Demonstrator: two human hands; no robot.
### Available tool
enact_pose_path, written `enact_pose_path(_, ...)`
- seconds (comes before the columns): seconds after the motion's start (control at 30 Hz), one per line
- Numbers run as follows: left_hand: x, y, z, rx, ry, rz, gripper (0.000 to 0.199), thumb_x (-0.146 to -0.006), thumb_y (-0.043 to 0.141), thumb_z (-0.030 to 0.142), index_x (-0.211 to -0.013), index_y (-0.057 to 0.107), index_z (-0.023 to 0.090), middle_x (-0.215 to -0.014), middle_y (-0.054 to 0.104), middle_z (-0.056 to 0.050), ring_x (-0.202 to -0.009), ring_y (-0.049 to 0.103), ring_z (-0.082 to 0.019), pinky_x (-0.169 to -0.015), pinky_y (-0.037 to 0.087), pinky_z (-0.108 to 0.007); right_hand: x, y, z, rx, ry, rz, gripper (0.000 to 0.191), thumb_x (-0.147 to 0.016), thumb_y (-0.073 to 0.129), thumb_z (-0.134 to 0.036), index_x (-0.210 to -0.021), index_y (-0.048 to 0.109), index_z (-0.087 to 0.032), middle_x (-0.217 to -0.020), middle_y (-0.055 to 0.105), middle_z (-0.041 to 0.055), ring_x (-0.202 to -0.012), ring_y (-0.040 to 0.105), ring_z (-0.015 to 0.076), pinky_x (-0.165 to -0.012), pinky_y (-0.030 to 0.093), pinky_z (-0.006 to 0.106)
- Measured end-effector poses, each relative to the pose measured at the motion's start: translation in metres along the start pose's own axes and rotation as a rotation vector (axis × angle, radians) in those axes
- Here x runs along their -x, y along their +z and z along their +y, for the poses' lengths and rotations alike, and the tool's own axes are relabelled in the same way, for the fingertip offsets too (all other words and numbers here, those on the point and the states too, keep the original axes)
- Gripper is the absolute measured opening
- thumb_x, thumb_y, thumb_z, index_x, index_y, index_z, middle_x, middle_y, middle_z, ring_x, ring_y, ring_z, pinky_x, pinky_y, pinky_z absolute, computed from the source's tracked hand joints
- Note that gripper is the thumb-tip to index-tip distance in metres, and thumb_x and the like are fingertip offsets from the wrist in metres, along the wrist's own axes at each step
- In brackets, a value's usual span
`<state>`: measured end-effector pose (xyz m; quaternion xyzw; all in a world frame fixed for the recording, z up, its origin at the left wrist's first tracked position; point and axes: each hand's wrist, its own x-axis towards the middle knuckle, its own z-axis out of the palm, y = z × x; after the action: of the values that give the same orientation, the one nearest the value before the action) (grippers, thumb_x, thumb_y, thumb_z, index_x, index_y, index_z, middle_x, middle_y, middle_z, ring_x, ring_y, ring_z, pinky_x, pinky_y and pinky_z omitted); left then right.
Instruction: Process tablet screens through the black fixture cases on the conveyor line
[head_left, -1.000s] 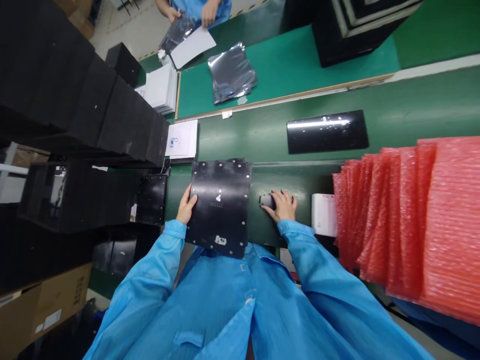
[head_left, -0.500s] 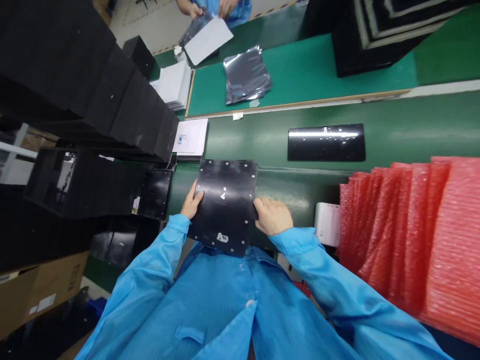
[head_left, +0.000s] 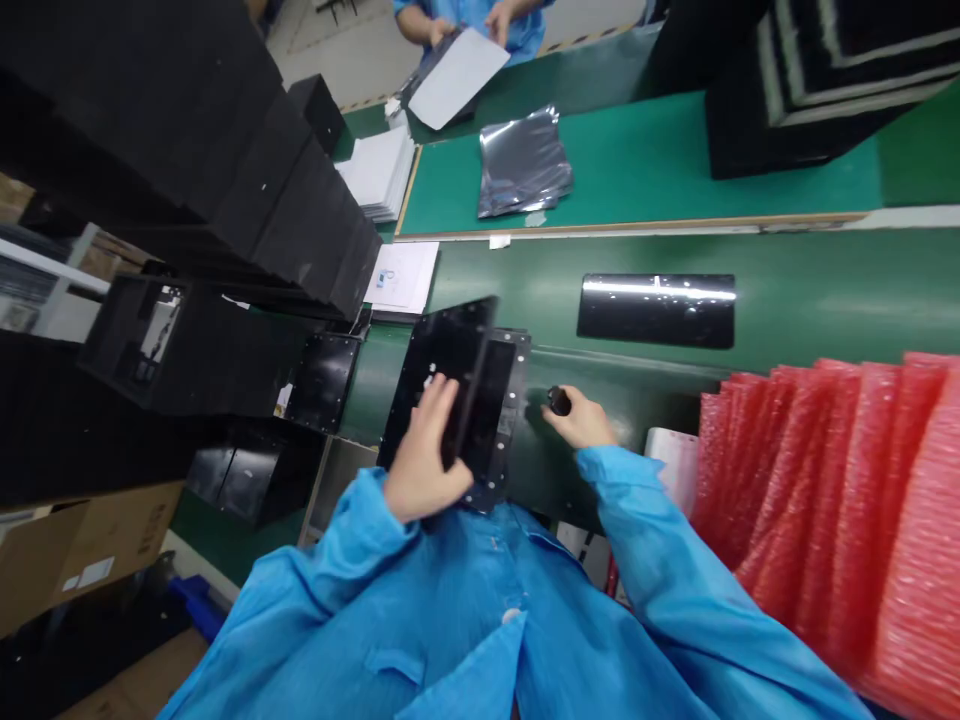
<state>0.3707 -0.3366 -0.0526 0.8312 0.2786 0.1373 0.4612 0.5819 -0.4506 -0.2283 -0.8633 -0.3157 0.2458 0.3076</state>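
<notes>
My left hand (head_left: pixel 429 455) is at a black panel (head_left: pixel 442 350), fingers spread against its face, thumb by its lower edge. The panel is tilted up on its left side over a black frame (head_left: pixel 512 400) with light studs along its right edge. To the right, my right hand (head_left: pixel 583 418) is closed round a small dark object (head_left: pixel 559 401), too small to name. A glossy black plate (head_left: pixel 657 310) lies farther back on the green bench (head_left: pixel 480 270).
Red bubble-wrap sheets (head_left: pixel 810 480) stand at the right beside a white device (head_left: pixel 673 462). Stacked black boxes (head_left: pixel 225 160) rise at the left. Papers (head_left: pixel 403 277) lie behind the frame. Across the bench, a person's hands (head_left: pixel 496 22) hold a white sheet (head_left: pixel 459 78) near silver bags (head_left: pixel 523 163).
The panel has swung up at its right side, uncovering the frame. My left hand has moved onto its face. My right hand has left the edge and now holds a small dark object.
</notes>
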Motion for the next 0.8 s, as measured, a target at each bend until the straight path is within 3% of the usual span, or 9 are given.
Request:
enact_pose_path(0.07,-0.011,-0.040,-0.014,0.144,-0.031,0.030,0.084,-0.060,0.056,0.014,-0.142,0.039,0.023,-0.149,0.036,-0.004,-0.139,0.028,-0.032,-0.116,0.021,-0.046,0.004,0.021,0.009,-0.110,0.012,0.184,0.060,-0.076,0.054,-0.054,-0.119,0.059,-0.012,-0.112,0.064,0.0184,-0.107,0.057,0.0343,-0.091,0.046,0.048)
enact_pose_path(0.13,-0.028,-0.063,-0.040,0.255,-0.104,0.043,0.084,-0.055,0.054,0.015,-0.138,0.044,0.019,-0.141,0.048,-0.006,-0.133,0.039,-0.031,-0.112,0.032,-0.042,0.017,0.044,0.003,-0.306,-0.071,0.238,0.067,-0.082,0.043,-0.062,-0.129,0.052,-0.014,-0.130,0.054,0.0175,-0.123,0.048,0.0313,-0.102,0.039,0.048)
enact_pose_path(0.2,-0.044,-0.067,-0.072,0.337,-0.213,0.042,0.081,-0.050,0.052,0.017,-0.131,0.052,0.016,-0.131,0.057,-0.007,-0.126,0.046,-0.031,-0.107,0.038,-0.041,0.032,0.066,-0.015,-0.524,-0.122,0.223,0.070,-0.087,0.033,-0.063,-0.139,0.041,-0.016,-0.143,0.043,0.0136,-0.132,0.039,0.0261,-0.109,0.033,0.045)
enact_pose_path(0.27,-0.054,-0.058,-0.101,0.404,-0.321,0.043,0.078,-0.047,0.050,0.018,-0.125,0.056,0.016,-0.124,0.062,-0.007,-0.121,0.051,-0.031,-0.103,0.042,-0.041,0.043,0.082,-0.037,-0.707,-0.124,0.208,0.072,-0.090,0.028,-0.062,-0.147,0.026,-0.018,-0.150,0.033,0.0104,-0.138,0.030,0.0229,-0.112,0.029,0.043)
enact_pose_path(0.37,-0.057,-0.045,-0.128,0.474,-0.384,0.027,0.074,-0.049,0.051,0.020,-0.123,0.057,0.017,-0.120,0.064,-0.007,-0.115,0.055,-0.030,-0.097,0.046,-0.041,0.046,0.096,-0.058,-0.840,-0.073,0.212,0.073,-0.092,0.027,-0.059,-0.151,0.010,-0.020,-0.155,0.019,0.0084,-0.142,0.020,0.0226,-0.114,0.023,0.046)
enact_pose_path(0.53,-0.054,-0.044,-0.135,0.530,-0.396,0.029,0.059,-0.066,0.061,0.032,-0.124,0.057,0.019,-0.120,0.064,-0.007,-0.110,0.060,-0.027,-0.097,0.046,-0.040,0.041,0.081,-0.059,-0.643,-0.087,0.183,0.082,-0.089,0.040,-0.057,-0.152,0.004,-0.020,-0.157,0.013,0.0098,-0.143,0.017,0.0256,-0.114,0.023,0.048)
enact_pose_path(0.63,-0.057,-0.038,-0.138,0.499,-0.412,0.063,0.051,-0.074,0.063,0.038,-0.122,0.058,0.022,-0.125,0.062,-0.004,-0.118,0.055,-0.025,-0.103,0.041,-0.038,0.059,0.058,-0.065,-0.319,-0.169,0.276,0.075,-0.087,0.047,-0.052,-0.149,0.022,-0.019,-0.154,0.021,0.0117,-0.138,0.029,0.0308,-0.108,0.035,0.048)
enact_pose_path(0.73,-0.061,-0.026,-0.143,0.431,-0.438,0.115,0.050,-0.077,0.065,0.039,-0.124,0.057,0.024,-0.130,0.059,-0.004,-0.127,0.048,-0.025,-0.109,0.035,-0.038,0.090,0.041,-0.080,-0.057,-0.195,0.248,0.051,-0.090,0.043,-0.044,-0.136,0.049,-0.022,-0.145,0.040,0.0129,-0.107,0.060,0.0329,-0.081,0.054,0.045)
enact_pose_path(0.8,-0.063,-0.020,-0.146,0.416,-0.456,0.126,0.051,-0.080,0.063,0.039,-0.127,0.055,0.023,-0.134,0.055,-0.004,-0.130,0.045,-0.025,-0.111,0.032,-0.039,0.108,0.036,-0.090,-0.049,-0.191,0.141,0.047,-0.088,0.044,-0.044,-0.130,0.055,-0.025,-0.144,0.041,0.0120,-0.076,0.067,0.0261,-0.060,0.055,0.040)
